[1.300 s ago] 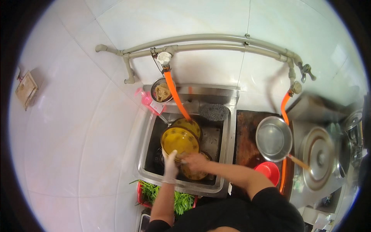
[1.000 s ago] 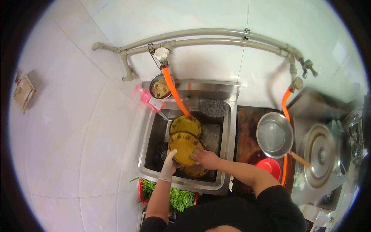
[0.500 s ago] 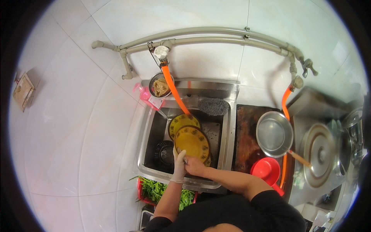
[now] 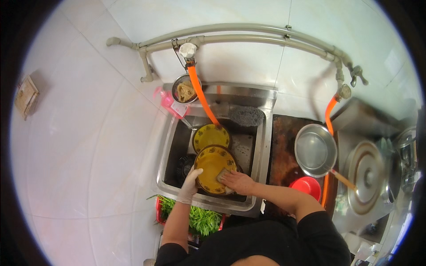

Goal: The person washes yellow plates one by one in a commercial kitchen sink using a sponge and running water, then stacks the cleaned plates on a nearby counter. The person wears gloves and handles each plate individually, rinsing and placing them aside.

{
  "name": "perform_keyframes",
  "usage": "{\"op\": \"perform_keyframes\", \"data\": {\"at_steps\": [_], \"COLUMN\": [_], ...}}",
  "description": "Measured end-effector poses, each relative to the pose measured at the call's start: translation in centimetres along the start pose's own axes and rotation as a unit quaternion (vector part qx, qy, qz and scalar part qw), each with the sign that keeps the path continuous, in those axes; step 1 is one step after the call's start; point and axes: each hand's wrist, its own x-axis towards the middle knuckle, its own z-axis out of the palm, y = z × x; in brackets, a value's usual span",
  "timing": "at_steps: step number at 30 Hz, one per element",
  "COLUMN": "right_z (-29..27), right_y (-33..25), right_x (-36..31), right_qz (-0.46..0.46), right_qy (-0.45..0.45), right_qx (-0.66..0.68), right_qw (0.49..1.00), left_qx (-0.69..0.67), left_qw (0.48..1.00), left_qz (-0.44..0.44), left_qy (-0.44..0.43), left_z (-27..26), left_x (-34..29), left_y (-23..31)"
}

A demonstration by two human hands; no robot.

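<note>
My left hand (image 4: pixel 190 182), in a white glove, grips the left edge of a yellow plate (image 4: pixel 212 163) with a dark patterned rim, its thumb over the top. The plate is held above the metal sink (image 4: pixel 163 188). My bare right hand (image 4: pixel 238 182) presses a greyish-brown scrubbing pad (image 4: pixel 223 176) onto the plate's lower right side. Behind it, a second yellow plate (image 4: pixel 208 134) of the same pattern lies in the sink under the end of an orange hose (image 4: pixel 202 99). A black ribbed bowl (image 4: pixel 184 166) is partly hidden at the left of the basin.
On the sink's back ledge are a pink pump bottle (image 4: pixel 172 104), a metal bowl (image 4: pixel 175 91) and a dark wire scourer (image 4: pixel 247 115). A steel pan (image 4: pixel 315 148) and red dipper (image 4: pixel 307 186) stand to the right. Green vegetables (image 4: pixel 204 220) fill a red basket in front.
The held plate has come slightly nearer and to the left. My left hand has slid to its left edge, while my right hand has moved right, over the plate's face, with the pad now visible.
</note>
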Motion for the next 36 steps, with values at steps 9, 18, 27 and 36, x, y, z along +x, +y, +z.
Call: {"op": "perform_keyframes", "data": {"at_steps": [9,18,27,36], "right_z": [2.6,0.9,0.8,1.4], "right_y": [-0.5,-2.7,14.8,10.3], "right_x": [-1.4,0.6,-0.8,-2.3], "right_qz": [0.12,0.236,-0.076,0.556], "right_qy": [-0.119,-0.076,-0.059,0.111], "right_qx": [0.15,0.248,-0.262,0.66], "right_qw": [0.974,0.936,0.96,0.493], "left_qx": [-0.088,-0.016,-0.119,-0.06], "left_qw": [0.992,0.991,0.971,0.989], "left_qz": [0.034,0.111,-0.207,-0.064], "left_qy": [0.088,0.073,-0.006,0.119], "left_z": [0.6,1.4,-3.6,-3.5], "left_x": [-0.5,-1.3,-1.9,-0.3], "left_y": [-0.6,-1.8,3.3,-1.0]}}
